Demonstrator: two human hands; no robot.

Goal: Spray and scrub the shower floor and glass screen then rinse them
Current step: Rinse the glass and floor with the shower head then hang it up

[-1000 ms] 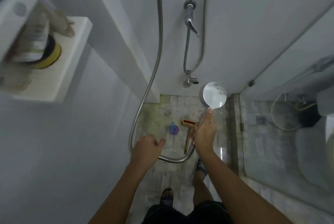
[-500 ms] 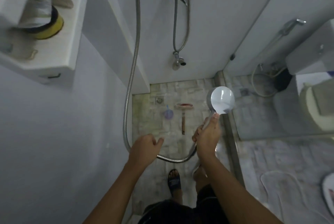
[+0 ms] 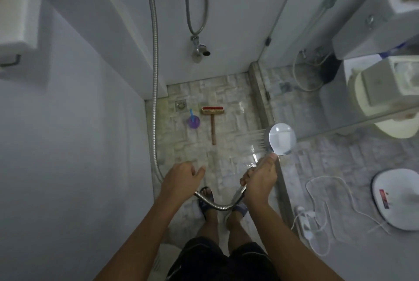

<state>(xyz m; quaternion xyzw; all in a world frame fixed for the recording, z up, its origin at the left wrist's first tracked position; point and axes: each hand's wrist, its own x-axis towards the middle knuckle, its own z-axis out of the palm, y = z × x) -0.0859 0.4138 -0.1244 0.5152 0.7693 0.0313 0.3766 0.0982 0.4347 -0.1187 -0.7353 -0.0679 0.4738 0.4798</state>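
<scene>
Down on the wet shower floor [image 3: 229,97] a brush [image 3: 213,119] lies flat, bristles toward the far wall, with a purple cup [image 3: 193,121] just beside it and the drain [image 3: 180,105] near both. From my remote seat I see the right hand [image 3: 260,178] wrapped firmly round the handle of the shower head [image 3: 282,139], thumb pressed up near its neck. That head sits close to the near end of the glass screen [image 3: 306,108], and streaks of water leave its face toward the stall. A metal hose [image 3: 154,76] drops along the left wall, passes under the left hand [image 3: 180,178] and loops to the handle. Left fingers are curled, thumb apart; whether they clasp the hose I cannot tell. Both sandalled feet stand on the floor below the loop
</scene>
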